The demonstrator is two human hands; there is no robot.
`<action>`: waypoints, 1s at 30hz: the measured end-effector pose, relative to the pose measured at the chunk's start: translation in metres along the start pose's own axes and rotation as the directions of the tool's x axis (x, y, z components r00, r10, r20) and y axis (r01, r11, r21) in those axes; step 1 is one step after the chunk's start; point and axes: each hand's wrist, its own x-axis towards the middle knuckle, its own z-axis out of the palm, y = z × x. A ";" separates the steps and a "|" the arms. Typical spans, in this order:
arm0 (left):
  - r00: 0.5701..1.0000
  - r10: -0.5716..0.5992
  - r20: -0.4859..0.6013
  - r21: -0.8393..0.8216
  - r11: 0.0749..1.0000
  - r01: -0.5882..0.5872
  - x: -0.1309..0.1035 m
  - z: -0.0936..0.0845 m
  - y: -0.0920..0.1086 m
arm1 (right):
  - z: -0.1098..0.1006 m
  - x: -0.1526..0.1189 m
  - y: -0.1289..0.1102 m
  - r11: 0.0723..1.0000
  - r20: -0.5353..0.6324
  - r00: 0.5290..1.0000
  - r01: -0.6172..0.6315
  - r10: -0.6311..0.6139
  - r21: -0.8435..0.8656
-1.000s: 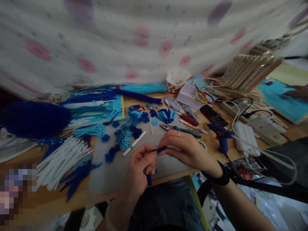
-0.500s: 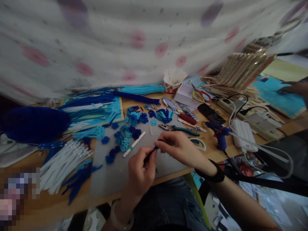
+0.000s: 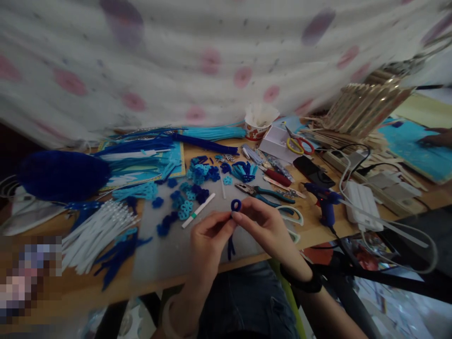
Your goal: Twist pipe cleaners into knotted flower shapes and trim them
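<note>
Wooden worktop (image 3: 84, 294): one dark-blue pipe cleaner (image 3: 230, 248), presumably light, soft, bendable (wire-cored). Best held below its loop (image 3: 239, 205), where my left grip (image 3: 210, 238) and right grip (image 3: 269, 226) pinch.

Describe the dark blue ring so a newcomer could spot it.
Start from the grey mat on the wooden table. Over it, the left hand and right hand meet at a small fuzzy dark blue ring. Unlike the blue flower shapes lying on the mat, it is a single loop, held up.
</note>
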 end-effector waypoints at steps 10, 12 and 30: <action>1.000 -0.008 -0.021 0.087 0.996 0.010 0.003 -0.017 0.005 | 0.016 0.004 0.008 0.965 -0.030 0.966 0.253 -0.255 -0.070; 0.998 -0.045 -0.046 0.101 0.994 0.050 0.003 -0.020 0.002 | 0.019 0.006 0.009 0.968 -0.042 0.971 0.232 -0.237 -0.094; 0.974 0.147 -0.171 0.378 0.923 -0.073 0.004 -0.012 -0.003 | 0.026 0.012 0.014 0.993 0.234 0.972 -0.026 -0.001 0.114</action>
